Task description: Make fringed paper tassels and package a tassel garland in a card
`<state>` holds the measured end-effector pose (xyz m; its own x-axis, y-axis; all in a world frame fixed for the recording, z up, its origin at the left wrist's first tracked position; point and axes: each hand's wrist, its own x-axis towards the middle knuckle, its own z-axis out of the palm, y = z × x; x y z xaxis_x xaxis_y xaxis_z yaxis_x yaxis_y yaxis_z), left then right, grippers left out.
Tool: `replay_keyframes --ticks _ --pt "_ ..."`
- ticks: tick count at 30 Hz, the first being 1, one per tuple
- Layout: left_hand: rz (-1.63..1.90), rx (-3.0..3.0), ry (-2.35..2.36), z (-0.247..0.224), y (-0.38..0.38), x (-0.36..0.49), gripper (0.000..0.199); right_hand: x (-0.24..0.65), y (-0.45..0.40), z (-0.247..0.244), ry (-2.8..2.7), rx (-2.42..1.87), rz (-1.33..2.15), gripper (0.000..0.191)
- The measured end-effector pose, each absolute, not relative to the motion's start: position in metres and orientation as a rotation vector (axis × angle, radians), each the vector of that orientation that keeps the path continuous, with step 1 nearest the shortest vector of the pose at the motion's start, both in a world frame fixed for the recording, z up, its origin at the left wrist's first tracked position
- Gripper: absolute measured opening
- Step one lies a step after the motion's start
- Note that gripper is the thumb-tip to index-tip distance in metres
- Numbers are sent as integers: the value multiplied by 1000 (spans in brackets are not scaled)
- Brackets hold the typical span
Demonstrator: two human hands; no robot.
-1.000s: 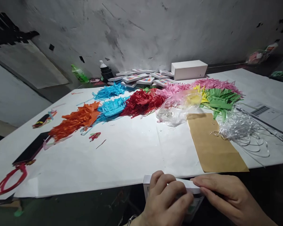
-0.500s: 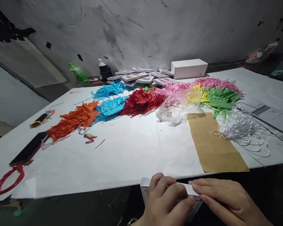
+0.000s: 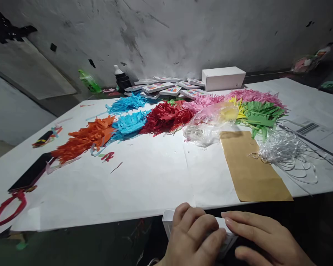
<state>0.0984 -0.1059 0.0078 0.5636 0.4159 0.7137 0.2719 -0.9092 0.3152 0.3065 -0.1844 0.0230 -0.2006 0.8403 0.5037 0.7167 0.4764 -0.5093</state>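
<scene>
My left hand [image 3: 195, 236] is wrapped over a small, thin white cardboard box [image 3: 168, 218], held just below the table's front edge. Its curled fingers hide most of the box, whose lower part drops out of the picture. At the box's right end, the outstretched fingertips of my right hand [image 3: 266, 236] touch the top corner. The right thumb stands apart from the fingers, lower down. Beyond my hands, a brown paper sheet or envelope [image 3: 255, 166] lies near the table edge, with a tangle of silvery string [image 3: 280, 146] over its right side.
Bunches of cut paper fringe, orange [image 3: 86, 138], blue [image 3: 130, 123], red [image 3: 168, 118], pink [image 3: 255, 96] and green [image 3: 263, 114], cross the white table [image 3: 144, 188]. Clear plastic [image 3: 199, 131] lies among them. Behind stand flat boxes [image 3: 170, 91] and a larger white box [image 3: 224, 79]. A phone [image 3: 32, 173] lies left.
My right thumb has dropped away from the box and spread from the fingers. My left hand keeps its grip, with the box barely shifted left. The view has moved slightly.
</scene>
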Motion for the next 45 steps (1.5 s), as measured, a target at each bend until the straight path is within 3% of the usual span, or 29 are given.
replay_keyframes --ticks 5,10,14,19,23,26,30,36,41,45 --pt "1228 2650 695 9 -94 78 23 297 -185 3 -1798 -1284 189 16" --pt "955 2614 584 16 -79 57 23 286 -178 -4 -1729 -1236 281 20" --pt "1006 2452 544 13 -76 55 23 285 -176 -13 -1701 -1270 287 26" --pt "1060 2015 573 12 -56 53 24 291 -161 -9 -1610 -1360 184 21" --pt "1262 1679 819 37 4 47 8 278 -136 15 -1686 -1403 -81 54" --pt "1081 1352 962 42 60 47 27 246 -112 16 -2009 -1259 -162 69" --pt "1049 1270 1075 7 104 52 38 200 -78 -31 -2391 -1333 25 93" --pt "1103 1224 1212 -51 106 49 41 188 -55 -89 -2517 -1312 156 97" --pt "1131 1243 1281 -60 108 42 36 202 -39 -92 -2581 -1186 125 101" --pt "1134 1252 1318 -63 112 40 39 207 -21 -88 -2527 -1357 230 98"
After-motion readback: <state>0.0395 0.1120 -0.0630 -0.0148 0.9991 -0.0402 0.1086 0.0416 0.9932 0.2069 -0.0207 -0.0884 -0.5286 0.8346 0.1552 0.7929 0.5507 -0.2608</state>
